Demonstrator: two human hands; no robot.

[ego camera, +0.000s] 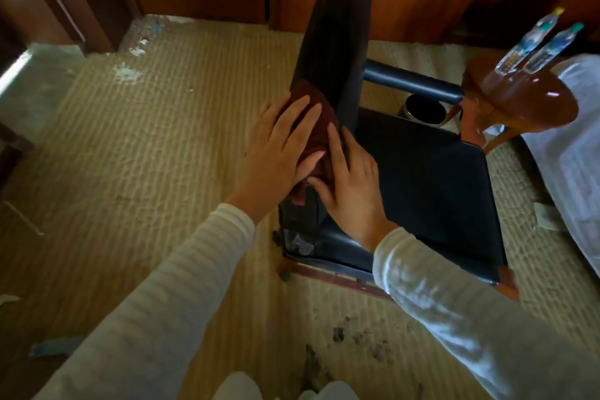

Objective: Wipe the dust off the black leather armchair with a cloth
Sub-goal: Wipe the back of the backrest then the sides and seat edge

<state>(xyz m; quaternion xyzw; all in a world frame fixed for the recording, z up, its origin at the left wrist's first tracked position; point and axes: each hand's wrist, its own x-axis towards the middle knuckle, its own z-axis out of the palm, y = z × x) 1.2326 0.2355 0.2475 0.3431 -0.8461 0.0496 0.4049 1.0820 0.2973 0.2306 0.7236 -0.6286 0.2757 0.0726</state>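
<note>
The black leather armchair (pixel 431 185) stands in the middle of the view, its tall backrest rising on the left side. A dark maroon cloth (pixel 319 120) is draped over the backrest's near edge. My left hand (pixel 279 149) lies flat on the cloth with its fingers straight and spread. My right hand (pixel 349 182) lies beside it, fingers straight along the cloth's right side and thumb touching the cloth's lower fold. Both arms wear light ribbed sleeves.
A small glossy wooden side table (pixel 532 107) with two plastic bottles (pixel 539 42) stands right of the chair. A dark round bin (pixel 425 109) sits behind the seat. White bedding (pixel 571 146) fills the right edge. Woven matting (pixel 146 156) covers the floor, with dirt specks near the front.
</note>
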